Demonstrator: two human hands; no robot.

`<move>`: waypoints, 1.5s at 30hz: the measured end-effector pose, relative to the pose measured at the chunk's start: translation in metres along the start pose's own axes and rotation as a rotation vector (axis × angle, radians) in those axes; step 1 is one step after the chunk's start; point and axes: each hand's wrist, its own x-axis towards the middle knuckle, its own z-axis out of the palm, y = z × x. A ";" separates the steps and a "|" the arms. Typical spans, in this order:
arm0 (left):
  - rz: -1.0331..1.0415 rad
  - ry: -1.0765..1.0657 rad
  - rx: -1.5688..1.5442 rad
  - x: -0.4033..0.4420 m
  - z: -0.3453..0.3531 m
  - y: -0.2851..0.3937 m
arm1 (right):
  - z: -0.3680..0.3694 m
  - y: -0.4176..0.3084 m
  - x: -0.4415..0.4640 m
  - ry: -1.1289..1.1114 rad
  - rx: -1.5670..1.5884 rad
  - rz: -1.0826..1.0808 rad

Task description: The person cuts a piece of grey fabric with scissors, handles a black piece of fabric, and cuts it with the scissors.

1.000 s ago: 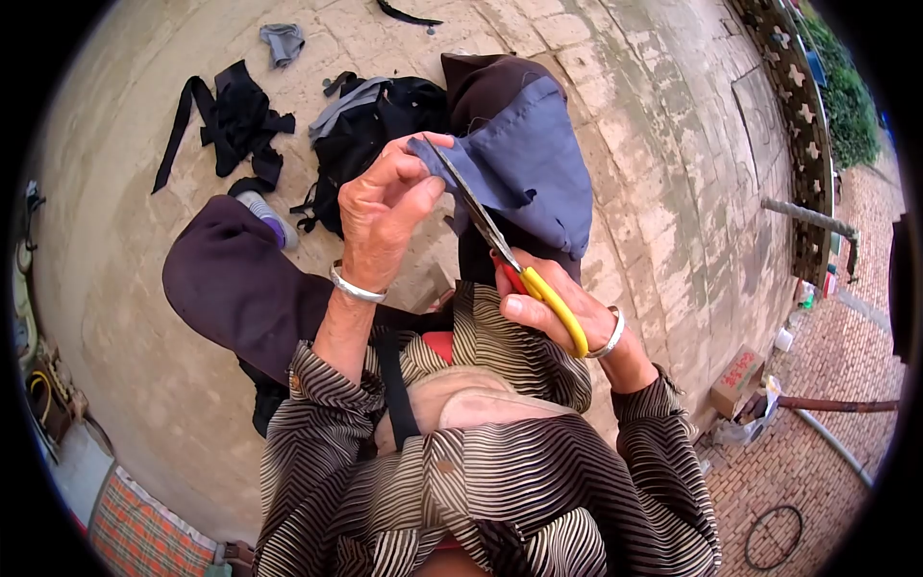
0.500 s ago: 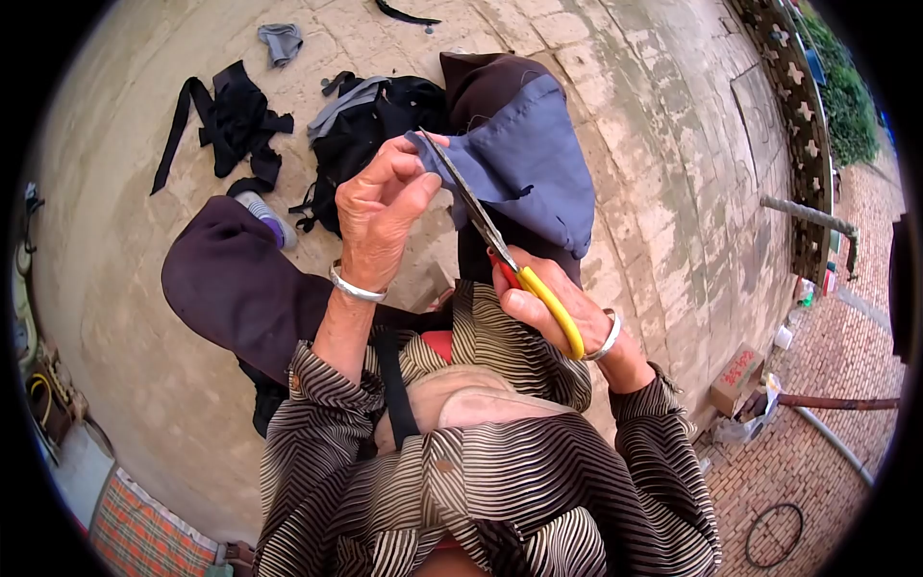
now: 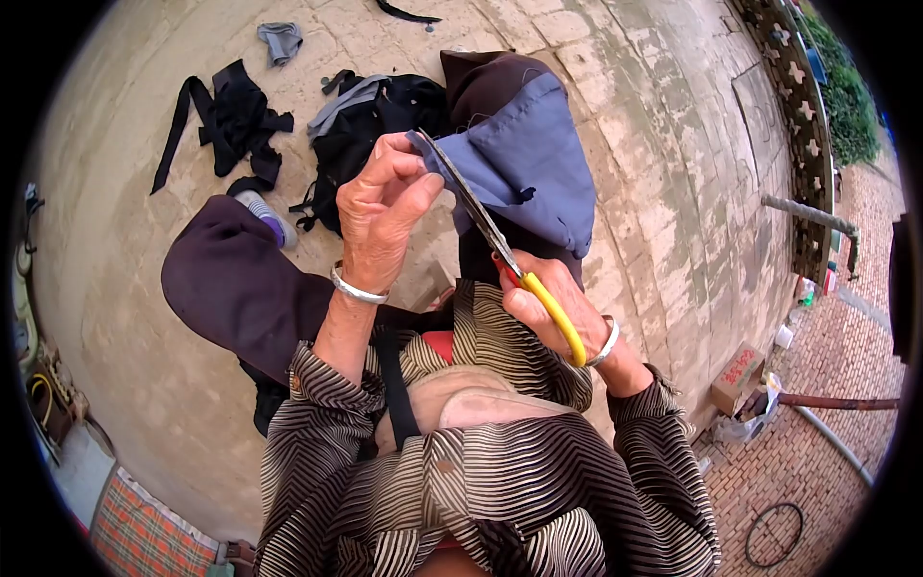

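Observation:
Between the fingertips and thumb of my left hand [image 3: 383, 207] is the edge of a blue-grey cloth [image 3: 538, 159], which lies draped over my right knee. My right hand [image 3: 546, 303] is wrapped round the yellow and red handles of a pair of scissors [image 3: 478, 213]. The blades point up and left, nearly closed, with their tips at the cloth edge beside my left fingertips. A small dark tear or notch shows in the cloth's middle.
Black cloth scraps [image 3: 240, 120], a black and grey heap of cloth [image 3: 370, 120] and a small grey cloth [image 3: 280, 43] lie on the paved ground. At the right are a cardboard box [image 3: 738, 378], a metal pole [image 3: 806, 215] and a patterned wall [image 3: 803, 115].
The scissors' handles have shifted slightly in my right hand, and the blades look nearly closed as before. My left hand keeps its pinch on the cloth with hardly any movement.

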 end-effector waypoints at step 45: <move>0.009 -0.068 0.004 0.005 -0.003 0.014 | -0.013 -0.010 0.007 -0.194 0.179 0.038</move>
